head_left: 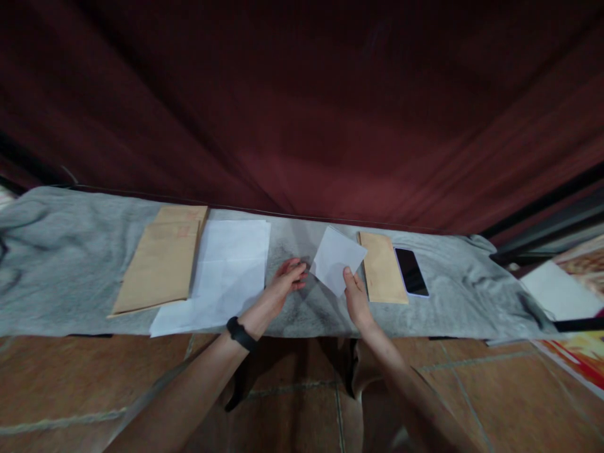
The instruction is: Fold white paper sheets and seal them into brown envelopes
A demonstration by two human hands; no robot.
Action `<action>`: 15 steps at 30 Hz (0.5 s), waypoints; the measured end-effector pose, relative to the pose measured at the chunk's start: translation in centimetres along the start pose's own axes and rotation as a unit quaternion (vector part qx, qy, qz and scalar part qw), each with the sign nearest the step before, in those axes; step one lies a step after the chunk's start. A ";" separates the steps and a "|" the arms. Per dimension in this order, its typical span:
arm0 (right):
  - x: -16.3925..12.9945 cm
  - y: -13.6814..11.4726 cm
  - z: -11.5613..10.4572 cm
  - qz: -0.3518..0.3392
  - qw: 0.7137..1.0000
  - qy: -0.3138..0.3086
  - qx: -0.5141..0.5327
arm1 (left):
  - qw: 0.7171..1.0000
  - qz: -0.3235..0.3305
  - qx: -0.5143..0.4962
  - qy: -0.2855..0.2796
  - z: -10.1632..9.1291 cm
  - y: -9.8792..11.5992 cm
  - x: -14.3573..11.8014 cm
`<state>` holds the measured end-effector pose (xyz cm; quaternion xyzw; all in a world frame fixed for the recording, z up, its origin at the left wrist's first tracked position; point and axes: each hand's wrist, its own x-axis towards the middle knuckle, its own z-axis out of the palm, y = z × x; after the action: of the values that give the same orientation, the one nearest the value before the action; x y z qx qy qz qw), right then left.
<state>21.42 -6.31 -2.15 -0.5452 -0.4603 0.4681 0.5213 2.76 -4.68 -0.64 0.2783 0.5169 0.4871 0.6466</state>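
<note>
A folded white sheet of paper (336, 257) is pinched in my right hand (355, 292), its thumb lying on top near the lower right edge. My left hand (290, 277) is just left of the paper, fingers apart and curved, with nothing visible in them. To the left lie flat white sheets (231, 264), partly under a stack of brown envelopes (163, 261). On the right, beside my right hand, there are brown envelopes (384, 267) lying flat on the cloth.
A phone (412, 272) with a dark screen lies right of the envelopes. Grey cloth (465, 283) covers the narrow table. A dark red curtain (302, 126) hangs directly behind it. White board and printed sheets (561, 290) stand at the far right.
</note>
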 end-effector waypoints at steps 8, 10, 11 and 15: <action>0.0 -0.3 0.7 0.148 0.961 -0.053 0.226 | 0.990 0.068 0.074 -0.097 0.3 -0.8 0.1; 0.0 -0.2 0.5 0.152 0.964 -0.047 0.211 | 0.989 0.081 0.091 -0.088 0.4 -0.8 0.1; 0.1 -0.1 0.4 0.154 0.966 -0.047 0.204 | 0.988 0.088 0.097 -0.079 0.5 -0.8 0.2; 0.1 0.4 0.0 0.177 0.967 -0.082 0.165 | 0.986 0.120 0.107 -0.033 0.6 -0.8 0.3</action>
<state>21.41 -6.21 -2.58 -0.4838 -0.3142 0.6656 0.4735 3.55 -4.62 -1.29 0.4222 0.5075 0.4934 0.5663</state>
